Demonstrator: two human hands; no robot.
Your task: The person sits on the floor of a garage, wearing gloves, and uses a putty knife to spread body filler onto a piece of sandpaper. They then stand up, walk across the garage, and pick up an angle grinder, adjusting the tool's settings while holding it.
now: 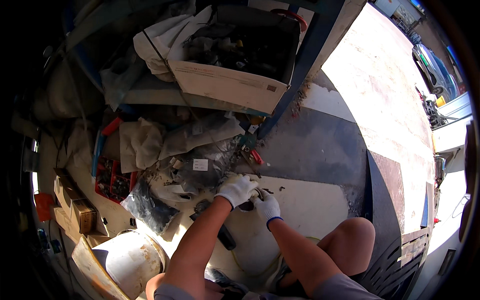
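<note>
My left hand, in a white knit glove, is closed with its fingers bent over a small dark part. Close beside it, my right hand, in a white glove with a blue cuff, pinches at the same spot. Between them shows a small dark piece, too covered to name. Under my left forearm lies a black-handled tool, partly hidden by the arm. Just beyond my hands sit clear plastic bags of dark parts, one with a white label. A red-handled tool rests behind them.
A white carton full of dark parts stands on a shelf ahead. To the left are a red divided tray, a cardboard box and a stained white bucket. A slotted dark metal panel lies right; a car stands outside.
</note>
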